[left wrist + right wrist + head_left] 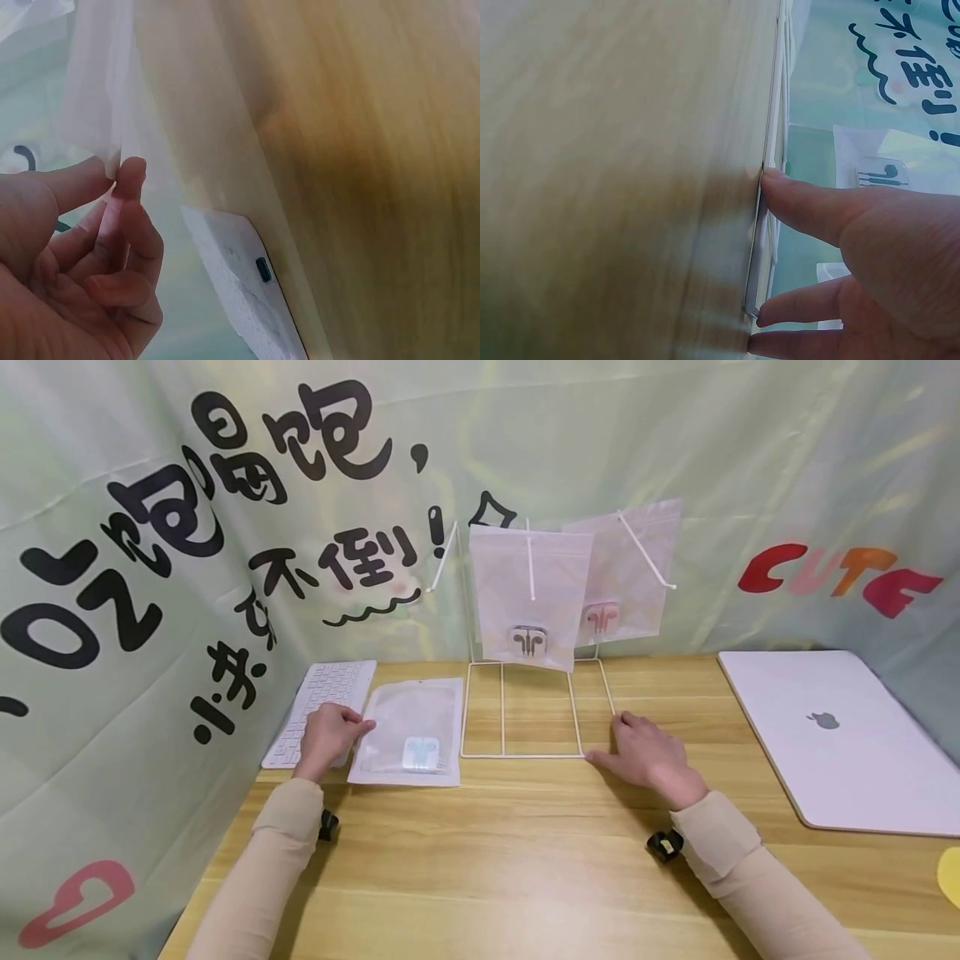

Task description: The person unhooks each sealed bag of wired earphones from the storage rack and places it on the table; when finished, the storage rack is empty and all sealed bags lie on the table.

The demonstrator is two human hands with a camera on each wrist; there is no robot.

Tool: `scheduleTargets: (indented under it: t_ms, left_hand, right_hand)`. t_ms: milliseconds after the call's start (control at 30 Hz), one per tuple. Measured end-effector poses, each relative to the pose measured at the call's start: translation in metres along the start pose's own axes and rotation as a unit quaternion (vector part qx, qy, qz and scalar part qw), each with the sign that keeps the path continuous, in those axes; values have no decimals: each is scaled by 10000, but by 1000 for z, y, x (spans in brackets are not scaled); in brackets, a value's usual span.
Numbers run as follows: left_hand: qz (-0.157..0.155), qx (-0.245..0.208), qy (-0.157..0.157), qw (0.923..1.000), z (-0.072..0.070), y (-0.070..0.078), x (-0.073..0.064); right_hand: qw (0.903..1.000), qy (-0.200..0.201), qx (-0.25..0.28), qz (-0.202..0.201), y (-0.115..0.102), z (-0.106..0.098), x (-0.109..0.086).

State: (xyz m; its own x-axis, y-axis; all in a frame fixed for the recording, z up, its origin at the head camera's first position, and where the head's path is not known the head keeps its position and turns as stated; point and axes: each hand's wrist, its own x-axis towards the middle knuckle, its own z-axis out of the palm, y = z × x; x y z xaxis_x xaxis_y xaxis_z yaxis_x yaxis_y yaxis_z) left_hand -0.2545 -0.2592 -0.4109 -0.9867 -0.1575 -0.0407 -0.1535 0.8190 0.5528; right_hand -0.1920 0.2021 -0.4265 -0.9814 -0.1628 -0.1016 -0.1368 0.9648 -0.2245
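Left of the wire rack [521,756], on the desk [487,860]: one flat bag [397,714] with pale blue earphones, its left edge pinched between the thumb and forefinger of the left hand [328,735] I run; farther left, one white keyboard [322,681]. At the rack's front right corner: my right hand [643,752], thumb and fingers spread, touching the base wires. Hanging on the rack's hooks: one front bag [502,585], dark earphones, and one rear bag [621,593], pink earphones; well right of the rack, one closed laptop [862,760].
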Motion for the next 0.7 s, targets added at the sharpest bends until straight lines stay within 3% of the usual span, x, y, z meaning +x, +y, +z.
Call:
scheduleTargets:
  t_ms: [167,333,700]
  left_hand:
    - [-144,256,-61,9995,2,-2,1]
    - [-87,533,-159,9984,4,-6,0]
    - [54,770,-64,9970,8,-7,3]
  right_hand:
    - [10000,-12,14,14,0,2,0]
    - [10000,-33,16,31,-1,2,-1]
    - [10000,41,-4,-7,-1,-1,-1]
